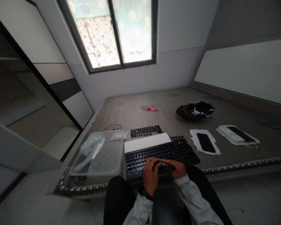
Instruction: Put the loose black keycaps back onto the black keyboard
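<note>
A black keyboard [140, 157] lies at the mattress's front edge, just before my knees. Above its near side, my left hand [151, 172] and my right hand [178, 168] meet with bent fingers. Both are closed around a small dark thing [170, 167], mostly covered by the fingers and too small to name. Some sockets on the keyboard show pale marks where keycaps are off. Behind it, loose black keycaps [146, 131] lie in rows, and a few more [176, 138] sit by its back right corner. A white board [146, 143] rests along the keyboard's back edge.
Left of the keyboard stands a clear plastic box [103, 156] with a packet inside. To the right lie a phone [205, 142] and a white device [230, 134] on white sheets. Farther back are a black cap [196, 110] and a red packet [151, 109].
</note>
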{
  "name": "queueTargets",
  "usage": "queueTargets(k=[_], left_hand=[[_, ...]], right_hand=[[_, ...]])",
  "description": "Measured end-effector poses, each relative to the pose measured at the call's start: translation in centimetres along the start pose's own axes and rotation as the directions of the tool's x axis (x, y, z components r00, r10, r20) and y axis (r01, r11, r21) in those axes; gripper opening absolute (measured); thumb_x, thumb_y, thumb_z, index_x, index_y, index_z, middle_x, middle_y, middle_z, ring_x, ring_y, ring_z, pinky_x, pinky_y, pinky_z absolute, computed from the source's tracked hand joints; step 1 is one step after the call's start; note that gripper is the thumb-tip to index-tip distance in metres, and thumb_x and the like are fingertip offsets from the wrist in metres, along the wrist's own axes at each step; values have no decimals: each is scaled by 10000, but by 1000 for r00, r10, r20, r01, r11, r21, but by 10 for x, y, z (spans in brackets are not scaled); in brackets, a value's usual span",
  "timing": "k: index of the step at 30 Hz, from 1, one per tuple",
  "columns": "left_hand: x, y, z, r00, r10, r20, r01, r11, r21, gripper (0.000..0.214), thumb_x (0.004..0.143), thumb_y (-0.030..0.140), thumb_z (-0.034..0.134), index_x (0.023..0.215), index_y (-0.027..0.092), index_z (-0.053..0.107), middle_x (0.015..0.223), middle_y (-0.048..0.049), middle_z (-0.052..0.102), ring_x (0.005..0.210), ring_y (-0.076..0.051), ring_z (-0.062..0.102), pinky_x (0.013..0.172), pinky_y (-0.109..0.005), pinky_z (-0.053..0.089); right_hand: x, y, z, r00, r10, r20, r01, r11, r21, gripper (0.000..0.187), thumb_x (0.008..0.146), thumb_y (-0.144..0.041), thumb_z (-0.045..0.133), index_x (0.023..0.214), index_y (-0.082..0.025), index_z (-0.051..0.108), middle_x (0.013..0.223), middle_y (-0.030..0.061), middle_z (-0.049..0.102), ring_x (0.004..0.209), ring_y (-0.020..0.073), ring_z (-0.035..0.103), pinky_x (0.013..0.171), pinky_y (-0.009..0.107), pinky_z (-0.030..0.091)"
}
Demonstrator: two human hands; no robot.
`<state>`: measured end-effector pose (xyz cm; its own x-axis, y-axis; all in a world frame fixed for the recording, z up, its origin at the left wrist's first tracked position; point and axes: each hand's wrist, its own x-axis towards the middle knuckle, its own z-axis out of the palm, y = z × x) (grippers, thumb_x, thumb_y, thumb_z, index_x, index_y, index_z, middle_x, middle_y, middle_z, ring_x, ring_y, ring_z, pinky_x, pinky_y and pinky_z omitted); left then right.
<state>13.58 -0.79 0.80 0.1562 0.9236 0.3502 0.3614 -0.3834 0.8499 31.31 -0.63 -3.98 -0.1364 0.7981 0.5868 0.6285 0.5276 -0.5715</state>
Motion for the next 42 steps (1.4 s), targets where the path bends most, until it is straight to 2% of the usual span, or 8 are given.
queueTargets(k=[3,6,15,21,29,35,42], left_hand=[[-1,-3,1,999,-33,30,33,999,-4,214,902,233,503,1026,232,678,1008,-38,684,950,-182,637,869,-329,505],[-2,-5,2,997,-59,46,59,998,-8,228,910,231,490,1053,234,668,1018,-35,688,939,-177,646,880,-332,507],[-1,-3,1,999,-26,26,26,1000,-10,210,895,227,516,1016,235,688,1003,-31,706,954,-178,651,862,-317,515],[-1,-4,2,999,-29,18,29,1000,8,219,895,233,505,1019,229,686,1004,-41,705,956,-183,649,854,-318,522],[-2,-5,2,998,-55,12,55,998,31,192,876,269,547,1006,221,681,963,-33,702,796,-164,642,754,-291,517],[-3,-6,3,999,-35,-12,35,999,10,181,871,272,559,987,226,690,966,-30,704,836,-169,649,788,-303,523],[-2,-5,3,999,-49,0,49,999,-14,184,870,258,560,983,220,699,969,-42,715,893,-187,661,822,-327,529]], right_hand=[[0,-2,0,999,22,-30,-22,1000,-5,244,888,-256,538,1052,-249,719,995,40,743,881,204,718,806,316,595],[0,0,1,1000,-9,-27,9,1000,-18,240,885,-256,549,1058,-252,716,993,26,744,866,196,721,790,297,601],[-2,5,0,1000,-27,0,27,1000,-10,264,874,-229,549,1084,-261,707,1006,22,740,874,195,719,794,292,602],[-2,4,1,999,-33,-28,33,999,0,257,864,-219,556,1065,-258,711,992,18,744,853,188,723,775,284,604],[-5,0,6,996,27,-81,-25,999,34,215,866,-240,543,975,-250,728,923,24,755,816,197,724,743,304,595],[-5,0,6,995,29,-98,-28,1000,7,202,868,-237,551,958,-238,733,904,27,757,798,198,724,742,312,592],[-6,3,8,997,22,-73,-22,1000,0,237,882,-228,536,1034,-234,717,984,27,747,861,191,718,791,300,583]])
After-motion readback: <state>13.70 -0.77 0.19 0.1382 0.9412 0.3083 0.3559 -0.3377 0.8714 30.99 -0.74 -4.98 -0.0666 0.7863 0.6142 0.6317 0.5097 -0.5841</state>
